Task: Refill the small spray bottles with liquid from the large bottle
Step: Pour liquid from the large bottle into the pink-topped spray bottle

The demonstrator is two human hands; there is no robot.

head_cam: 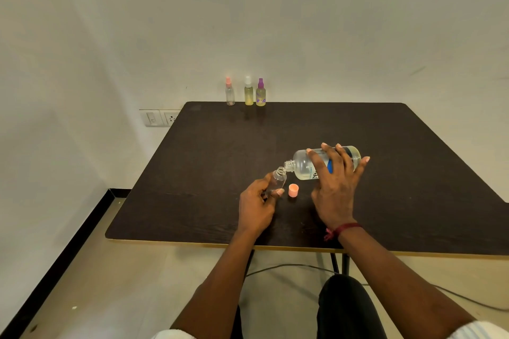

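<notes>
Dark worktop (385, 201) against a plain wall is carrying everything. Left grip (259, 201) is wrapping around an uncapped small spray bottle (278, 180), tilting it near the front middle. Right grip (334, 187) is clasping the large bottle (303, 166) on its side, mouth right at the small one's opening. Pink cap (293, 190) is sitting between the hands. Three capped spray bottles (248, 91) are standing along the far edge.

Three spray bottles (248, 92) stand far back on the table (220, 151) (well behind the large bottle (303, 166)).
</notes>
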